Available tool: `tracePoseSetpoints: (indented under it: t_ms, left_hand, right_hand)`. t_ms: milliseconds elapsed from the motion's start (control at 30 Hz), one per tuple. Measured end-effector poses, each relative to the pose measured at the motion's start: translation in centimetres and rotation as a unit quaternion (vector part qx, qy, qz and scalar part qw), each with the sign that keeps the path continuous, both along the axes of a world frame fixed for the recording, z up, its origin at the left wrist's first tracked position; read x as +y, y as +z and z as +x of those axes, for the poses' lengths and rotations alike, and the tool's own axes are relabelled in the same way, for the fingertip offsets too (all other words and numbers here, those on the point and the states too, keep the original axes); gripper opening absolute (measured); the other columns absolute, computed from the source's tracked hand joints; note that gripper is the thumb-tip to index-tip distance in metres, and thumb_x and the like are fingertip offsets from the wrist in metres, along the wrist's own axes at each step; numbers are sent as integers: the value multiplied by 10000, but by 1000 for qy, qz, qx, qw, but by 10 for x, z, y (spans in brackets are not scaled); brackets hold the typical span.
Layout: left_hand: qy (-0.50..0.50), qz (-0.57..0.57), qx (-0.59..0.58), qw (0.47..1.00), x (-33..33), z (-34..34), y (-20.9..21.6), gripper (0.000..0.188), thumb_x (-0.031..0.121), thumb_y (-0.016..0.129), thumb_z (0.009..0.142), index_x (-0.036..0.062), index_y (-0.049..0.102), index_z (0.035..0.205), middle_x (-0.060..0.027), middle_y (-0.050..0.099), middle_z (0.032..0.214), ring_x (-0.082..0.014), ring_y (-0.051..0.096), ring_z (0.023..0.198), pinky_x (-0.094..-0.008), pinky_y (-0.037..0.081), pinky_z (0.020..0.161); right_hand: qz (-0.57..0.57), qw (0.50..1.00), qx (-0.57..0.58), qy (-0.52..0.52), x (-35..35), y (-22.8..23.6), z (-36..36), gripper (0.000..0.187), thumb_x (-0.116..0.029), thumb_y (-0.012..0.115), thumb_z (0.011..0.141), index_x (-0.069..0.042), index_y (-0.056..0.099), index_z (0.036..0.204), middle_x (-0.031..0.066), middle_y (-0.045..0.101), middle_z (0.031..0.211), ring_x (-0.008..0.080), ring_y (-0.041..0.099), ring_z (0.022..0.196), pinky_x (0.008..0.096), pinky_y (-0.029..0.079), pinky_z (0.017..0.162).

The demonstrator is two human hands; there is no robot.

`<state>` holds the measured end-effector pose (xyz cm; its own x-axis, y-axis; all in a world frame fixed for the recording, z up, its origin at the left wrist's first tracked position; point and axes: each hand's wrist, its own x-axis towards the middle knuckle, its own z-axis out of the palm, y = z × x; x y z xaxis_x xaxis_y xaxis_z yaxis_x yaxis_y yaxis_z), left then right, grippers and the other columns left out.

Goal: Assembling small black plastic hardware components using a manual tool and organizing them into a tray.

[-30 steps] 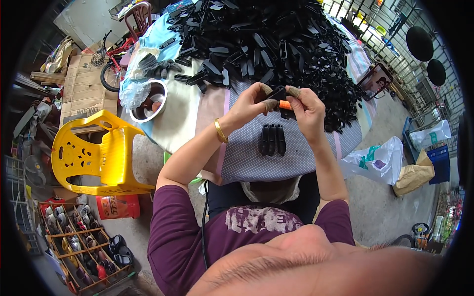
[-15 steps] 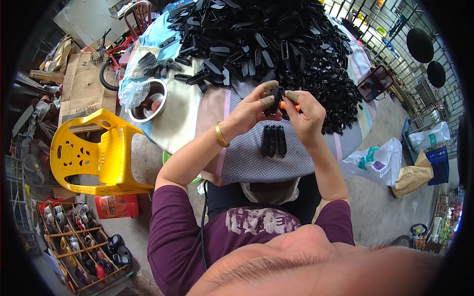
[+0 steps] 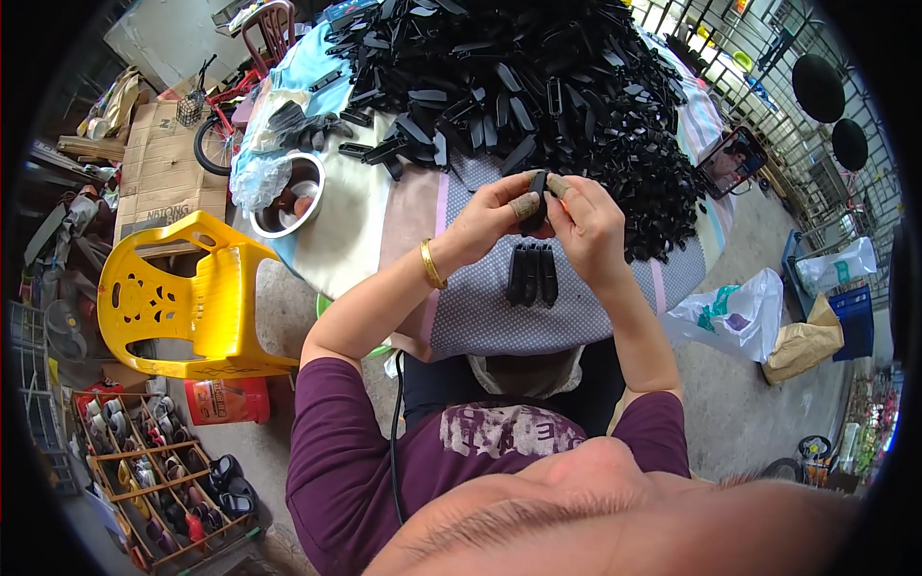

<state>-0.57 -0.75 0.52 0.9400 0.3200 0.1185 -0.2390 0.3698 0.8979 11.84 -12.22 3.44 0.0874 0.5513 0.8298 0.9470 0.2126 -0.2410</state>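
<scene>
Left hand (image 3: 480, 221), right hand (image 3: 593, 228) pinching one black plastic part (image 3: 536, 221); three slim black pieces (image 3: 531, 276); round metal bowl (image 3: 306, 172), reddish-brown contents (image 3: 303, 205).

We log dark print on the cardboard (image 3: 158, 163), just beyond the yellow chair (image 3: 216, 307); pale lettering on the red bucket (image 3: 228, 401), near the chair's lower right; big worn white letters on the purple shirt (image 3: 509, 430), right of the chair; green print, unreadable to us, on the white bag (image 3: 759, 312), far right of it.
</scene>
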Motion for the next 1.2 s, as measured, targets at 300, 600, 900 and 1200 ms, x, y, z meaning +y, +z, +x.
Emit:
tracePoseSetpoints:
  t_ms: [300,600,900,1200]
  left_hand:
    - [10,-34,5,999,-6,3,-3,413,229,531,940,67,456,1313,-32,584,1095,-110,575,977,-252,508,798]
    - [404,600,128,678,47,-2,4,362,245,643,831,5,587,1097,-188,563,985,-322,529,908,-382,445,801]
    - [400,681,311,529,89,4,-24,513,93,625,760,-17,447,1229,-163,557,956,-333,542,909,-369,495,768]
    - [425,631,319,565,94,-9,-16,451,-36,509,770,-16,490,1220,-183,635,934,-321,597,927,-371,473,817]
  right_hand:
    - [-93,995,-39,8,-12,1,-6,295,-48,670,760,50,626,1034,130,610,933,271,619,794,325,516,651]
    - [-253,940,205,-104,-60,1,-5,401,-54,664,715,-8,598,1108,91,560,728,163,561,564,302,479,528]
    - [-286,949,127,-43,-67,-31,-22,187,-84,577,829,15,596,986,191,591,815,361,596,713,413,483,621]
    - [-282,945,59,-156,-62,-42,25,170,-161,660,793,-23,652,893,113,575,781,299,594,697,376,485,624]
